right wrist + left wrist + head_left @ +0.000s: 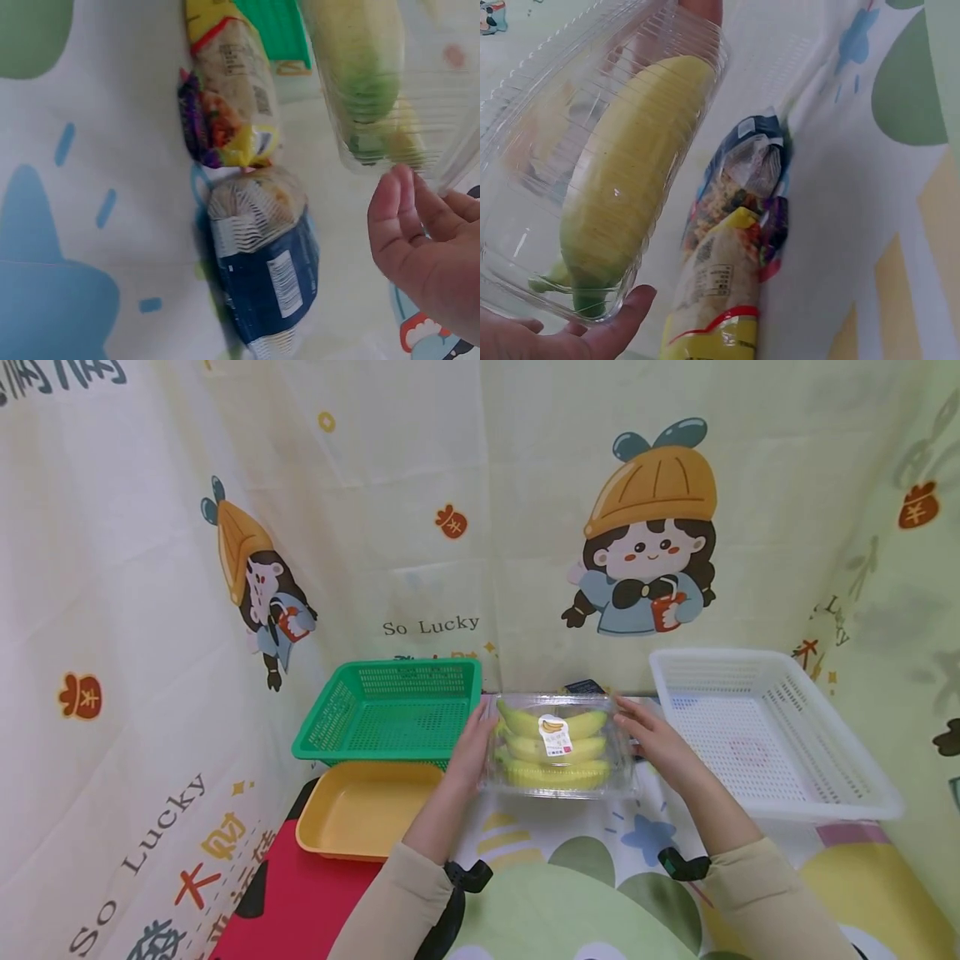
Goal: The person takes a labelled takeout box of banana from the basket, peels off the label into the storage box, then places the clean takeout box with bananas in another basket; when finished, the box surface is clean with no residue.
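A clear plastic box of bananas [555, 747] with a white label on its lid is held up off the table between both hands. My left hand [471, 749] holds its left end; in the left wrist view the thumb [626, 322] lies at a lower corner. At the opposite end, my right hand [656, 743] grips the box edge, its fingertips [397, 180] against the corner in the right wrist view. Beneath the box lie two food packets, a yellow-ended one [712, 300] and a dark blue one [270, 270] with a barcode. The box largely hides them in the head view.
A green basket [386, 752] stands at the back left, with an orange-yellow tray [375, 853] in front of it. To the right is a white basket [840, 814]. A printed cloth [525, 568] hangs behind and at both sides.
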The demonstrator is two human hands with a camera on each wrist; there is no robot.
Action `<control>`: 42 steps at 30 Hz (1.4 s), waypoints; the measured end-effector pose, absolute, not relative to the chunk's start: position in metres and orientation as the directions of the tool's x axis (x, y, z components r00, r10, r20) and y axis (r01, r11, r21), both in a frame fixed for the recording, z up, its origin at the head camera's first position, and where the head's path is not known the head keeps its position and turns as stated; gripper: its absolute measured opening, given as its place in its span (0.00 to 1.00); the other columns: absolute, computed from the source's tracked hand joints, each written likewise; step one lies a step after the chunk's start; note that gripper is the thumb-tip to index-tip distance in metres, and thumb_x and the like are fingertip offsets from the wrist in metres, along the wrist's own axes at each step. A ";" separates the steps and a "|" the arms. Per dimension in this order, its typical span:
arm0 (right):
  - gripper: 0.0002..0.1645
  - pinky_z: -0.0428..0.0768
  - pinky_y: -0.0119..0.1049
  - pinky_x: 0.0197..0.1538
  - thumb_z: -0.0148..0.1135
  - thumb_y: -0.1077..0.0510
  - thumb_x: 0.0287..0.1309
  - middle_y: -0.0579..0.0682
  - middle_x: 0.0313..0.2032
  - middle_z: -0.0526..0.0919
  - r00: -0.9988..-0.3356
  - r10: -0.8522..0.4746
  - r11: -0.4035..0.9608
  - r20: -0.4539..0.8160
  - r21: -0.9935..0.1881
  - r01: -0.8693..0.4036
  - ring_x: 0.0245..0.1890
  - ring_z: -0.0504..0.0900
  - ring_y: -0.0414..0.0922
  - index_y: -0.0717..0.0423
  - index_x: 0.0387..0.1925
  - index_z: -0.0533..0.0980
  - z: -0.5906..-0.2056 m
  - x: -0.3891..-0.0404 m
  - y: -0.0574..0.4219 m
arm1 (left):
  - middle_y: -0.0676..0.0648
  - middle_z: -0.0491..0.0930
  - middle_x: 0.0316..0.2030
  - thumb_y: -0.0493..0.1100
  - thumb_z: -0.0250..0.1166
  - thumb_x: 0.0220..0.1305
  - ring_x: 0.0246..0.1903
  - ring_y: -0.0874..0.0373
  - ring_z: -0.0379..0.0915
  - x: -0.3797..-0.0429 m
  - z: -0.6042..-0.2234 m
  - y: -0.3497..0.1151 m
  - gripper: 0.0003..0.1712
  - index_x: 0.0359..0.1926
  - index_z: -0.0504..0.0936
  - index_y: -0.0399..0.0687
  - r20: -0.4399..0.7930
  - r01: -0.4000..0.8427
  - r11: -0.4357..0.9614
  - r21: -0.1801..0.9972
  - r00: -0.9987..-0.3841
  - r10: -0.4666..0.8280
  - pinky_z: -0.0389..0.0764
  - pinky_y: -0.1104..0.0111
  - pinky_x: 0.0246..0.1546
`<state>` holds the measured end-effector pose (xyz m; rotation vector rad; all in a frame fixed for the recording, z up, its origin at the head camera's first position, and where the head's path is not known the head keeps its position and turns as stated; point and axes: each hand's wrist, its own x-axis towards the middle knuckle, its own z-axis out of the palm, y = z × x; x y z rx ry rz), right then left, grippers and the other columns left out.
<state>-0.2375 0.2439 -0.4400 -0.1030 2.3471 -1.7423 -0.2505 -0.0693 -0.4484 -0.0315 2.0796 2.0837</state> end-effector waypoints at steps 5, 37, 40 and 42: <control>0.46 0.74 0.43 0.61 0.49 0.35 0.70 0.58 0.77 0.52 -0.968 -0.193 0.293 -0.159 -0.951 0.098 0.69 0.61 0.55 0.47 0.79 0.47 -0.448 -0.238 0.245 | 0.51 0.49 0.78 0.66 0.51 0.69 0.72 0.42 0.56 -0.248 -0.457 -0.070 0.38 0.76 0.50 0.74 -0.131 -0.120 0.088 0.989 -0.984 0.119 0.61 0.39 0.68; 0.36 0.81 0.43 0.31 0.50 0.47 0.73 0.59 0.45 0.73 -0.887 -0.297 0.412 -0.354 -0.885 0.216 0.27 0.74 0.45 0.58 0.74 0.56 -0.476 -0.251 0.246 | 0.34 0.56 0.74 0.40 0.50 0.72 0.75 0.39 0.47 -0.231 -0.483 -0.065 0.30 0.73 0.61 0.36 -0.142 -0.136 0.049 0.990 -0.979 0.147 0.54 0.50 0.75; 0.37 0.82 0.44 0.32 0.50 0.47 0.73 0.61 0.46 0.73 -0.878 -0.312 0.413 -0.363 -0.884 0.218 0.29 0.75 0.46 0.57 0.75 0.54 -0.476 -0.251 0.246 | 0.34 0.55 0.74 0.41 0.51 0.72 0.75 0.39 0.47 -0.239 -0.500 -0.066 0.31 0.73 0.61 0.36 -0.139 -0.136 0.029 0.990 -0.980 0.141 0.54 0.50 0.75; 0.38 0.83 0.44 0.33 0.50 0.46 0.73 0.61 0.48 0.73 -0.875 -0.319 0.412 -0.364 -0.885 0.218 0.30 0.76 0.46 0.57 0.75 0.53 -0.476 -0.250 0.246 | 0.34 0.55 0.74 0.41 0.52 0.72 0.75 0.39 0.47 -0.244 -0.511 -0.065 0.32 0.73 0.61 0.37 -0.132 -0.132 0.007 0.991 -0.983 0.131 0.53 0.50 0.75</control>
